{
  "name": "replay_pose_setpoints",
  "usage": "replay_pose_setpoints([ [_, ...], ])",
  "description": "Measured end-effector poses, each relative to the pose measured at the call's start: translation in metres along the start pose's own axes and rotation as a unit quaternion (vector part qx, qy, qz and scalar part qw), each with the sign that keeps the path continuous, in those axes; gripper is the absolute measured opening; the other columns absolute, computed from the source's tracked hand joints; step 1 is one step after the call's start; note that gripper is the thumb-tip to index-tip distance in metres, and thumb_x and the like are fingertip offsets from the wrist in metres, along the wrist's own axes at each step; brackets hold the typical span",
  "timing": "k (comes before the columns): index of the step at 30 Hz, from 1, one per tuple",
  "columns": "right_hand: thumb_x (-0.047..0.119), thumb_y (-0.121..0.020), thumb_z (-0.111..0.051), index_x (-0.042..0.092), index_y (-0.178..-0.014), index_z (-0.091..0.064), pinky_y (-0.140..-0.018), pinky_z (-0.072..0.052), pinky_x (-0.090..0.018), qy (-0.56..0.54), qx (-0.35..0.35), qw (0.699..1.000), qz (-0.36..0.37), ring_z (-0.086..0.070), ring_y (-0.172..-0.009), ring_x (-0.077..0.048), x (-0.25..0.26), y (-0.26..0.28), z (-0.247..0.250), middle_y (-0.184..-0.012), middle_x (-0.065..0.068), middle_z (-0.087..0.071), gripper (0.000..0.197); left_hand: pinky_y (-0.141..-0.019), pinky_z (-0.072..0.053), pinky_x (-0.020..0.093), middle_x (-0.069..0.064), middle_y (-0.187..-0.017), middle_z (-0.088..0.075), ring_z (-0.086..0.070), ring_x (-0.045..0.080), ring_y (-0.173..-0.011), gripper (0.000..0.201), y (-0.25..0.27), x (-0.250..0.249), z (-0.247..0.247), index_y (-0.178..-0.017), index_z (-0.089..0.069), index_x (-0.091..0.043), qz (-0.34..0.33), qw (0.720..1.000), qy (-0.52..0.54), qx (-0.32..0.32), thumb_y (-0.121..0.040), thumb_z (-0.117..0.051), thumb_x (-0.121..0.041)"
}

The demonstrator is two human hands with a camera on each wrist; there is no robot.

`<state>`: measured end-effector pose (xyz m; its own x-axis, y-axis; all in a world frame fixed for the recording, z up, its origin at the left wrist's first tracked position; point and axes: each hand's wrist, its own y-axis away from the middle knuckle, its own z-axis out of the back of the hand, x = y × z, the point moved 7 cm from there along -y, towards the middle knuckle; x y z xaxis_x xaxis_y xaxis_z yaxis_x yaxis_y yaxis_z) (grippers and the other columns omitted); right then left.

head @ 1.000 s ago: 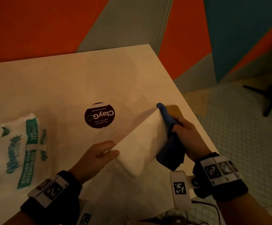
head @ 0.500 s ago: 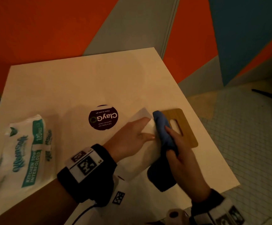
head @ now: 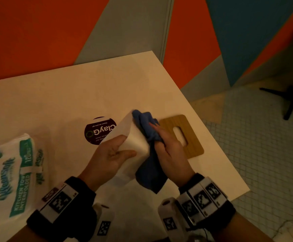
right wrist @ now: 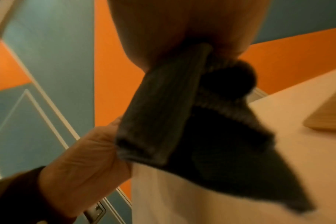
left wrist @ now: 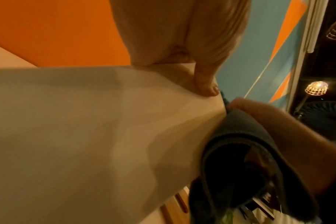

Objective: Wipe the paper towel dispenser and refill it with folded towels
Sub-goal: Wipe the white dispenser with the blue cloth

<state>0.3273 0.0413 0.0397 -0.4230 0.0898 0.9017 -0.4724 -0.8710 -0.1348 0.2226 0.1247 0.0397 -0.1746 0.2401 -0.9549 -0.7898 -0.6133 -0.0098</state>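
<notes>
The white paper towel dispenser (head: 131, 140) is a plain box, lifted off the white table (head: 72, 95) and tilted, its far corner pointing up. My left hand (head: 110, 154) grips its near-left end, thumb on the top face. My right hand (head: 170, 151) holds a bunched blue cloth (head: 147, 126) and presses it against the box's right side. In the left wrist view the dispenser (left wrist: 86, 121) fills the frame, with the cloth (left wrist: 230, 151) at its right. The right wrist view shows the cloth (right wrist: 182, 113) hanging from my palm over the dispenser (right wrist: 201, 197).
A wooden lid (head: 191, 137) with a slot lies flat just right of my hands. The pack of interfolded towels (head: 13, 172) lies at the table's left edge. A round dark sticker (head: 96, 131) marks the table's middle. Tiled floor and a black chair base (head: 289, 102) lie to the right.
My left hand shifted from lying over the box to gripping its near end, and the box tipped up. The right hand slid the cloth along the box's right side.
</notes>
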Motion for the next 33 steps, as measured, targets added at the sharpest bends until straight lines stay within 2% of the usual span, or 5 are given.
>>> replay_pose_setpoints([
  [8,0.018,-0.08,-0.033,0.023,-0.131,-0.037,-0.11,-0.011,-0.006,0.071,0.063,0.99,0.101,-0.026,-0.132,-0.007,0.014,0.037,-0.016,-0.143,-0.002,-0.029,0.051,-0.067,-0.045,0.001,-0.039,-0.073,-0.066,-0.06,-0.017,-0.074,0.021,0.007,0.008,-0.01,-0.081,-0.059,-0.031,0.003,0.997,0.06,0.041,-0.067,-0.068,-0.017],
  [15,0.028,-0.079,-0.034,0.017,-0.127,-0.047,-0.102,-0.03,-0.022,0.008,-0.002,0.997,-0.077,-0.043,-0.125,-0.019,-0.041,-0.007,0.014,-0.135,-0.008,-0.049,0.051,-0.078,-0.05,0.014,-0.008,-0.09,-0.072,-0.063,-0.001,-0.086,0.031,0.008,0.01,-0.015,-0.082,-0.065,-0.019,0.0,0.998,0.034,0.055,-0.063,-0.059,-0.042],
  [21,0.027,-0.074,-0.035,0.048,-0.118,-0.036,-0.101,-0.014,0.002,0.009,0.052,0.998,-0.028,-0.023,-0.117,0.029,-0.017,0.049,0.003,-0.127,0.032,-0.03,0.049,-0.075,-0.05,0.009,-0.022,-0.08,-0.071,-0.064,-0.003,-0.08,0.021,0.011,0.023,-0.013,-0.072,-0.066,-0.027,0.031,0.997,0.057,0.035,-0.059,-0.06,-0.042],
  [27,0.022,-0.077,-0.031,0.025,-0.132,-0.041,-0.106,-0.014,-0.002,0.042,0.052,0.996,0.063,-0.024,-0.131,-0.001,0.008,0.019,-0.004,-0.142,0.002,-0.028,0.056,-0.069,-0.045,0.006,-0.018,-0.078,-0.069,-0.06,-0.008,-0.075,0.03,0.006,0.014,-0.025,-0.085,-0.067,-0.02,-0.014,0.996,0.058,0.068,-0.062,-0.061,-0.039],
  [33,0.01,-0.092,-0.038,0.01,-0.129,-0.047,-0.073,-0.032,-0.017,0.058,0.013,0.991,-0.116,-0.052,-0.103,-0.021,-0.042,-0.018,0.015,-0.126,-0.017,-0.057,0.038,-0.074,-0.046,0.005,-0.024,-0.085,-0.069,-0.062,-0.008,-0.08,0.023,0.008,0.011,-0.018,-0.08,-0.065,-0.023,-0.02,0.997,0.036,0.067,-0.063,-0.062,-0.039],
])
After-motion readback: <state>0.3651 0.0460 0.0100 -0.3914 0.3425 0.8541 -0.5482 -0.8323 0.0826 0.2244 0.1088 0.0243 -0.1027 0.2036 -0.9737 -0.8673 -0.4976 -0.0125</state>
